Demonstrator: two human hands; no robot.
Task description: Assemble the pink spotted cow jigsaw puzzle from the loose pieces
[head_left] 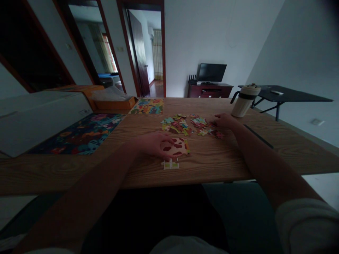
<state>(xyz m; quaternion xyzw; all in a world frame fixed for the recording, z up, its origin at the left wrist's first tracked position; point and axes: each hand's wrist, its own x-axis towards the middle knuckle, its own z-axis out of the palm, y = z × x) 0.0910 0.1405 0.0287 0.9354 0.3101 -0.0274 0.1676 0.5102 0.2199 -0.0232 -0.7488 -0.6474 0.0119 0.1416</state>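
On the wooden table lies a partly joined jigsaw puzzle (178, 147), white with brown-red patches and a strip of yellow and green at its right edge. My left hand (153, 144) rests on its left side with thumb and fingers spread. Just below it sits a small joined strip of pale green and white puzzle pieces (171, 164). Loose puzzle pieces (176, 124) in many colours are heaped farther back. My right hand (225, 120) reaches to the right end of a second heap of pieces (199, 122), fingers apart and pointing left; its fingertips are dim.
A cream tumbler (243, 102) with a dark handle stands behind my right hand, and a dark thin bar (258, 136) lies right of my forearm. Leftward are picture sheets (147, 106), an orange box (113, 103) and a large white box (47, 116). A black folding table (291, 93) stands beyond.
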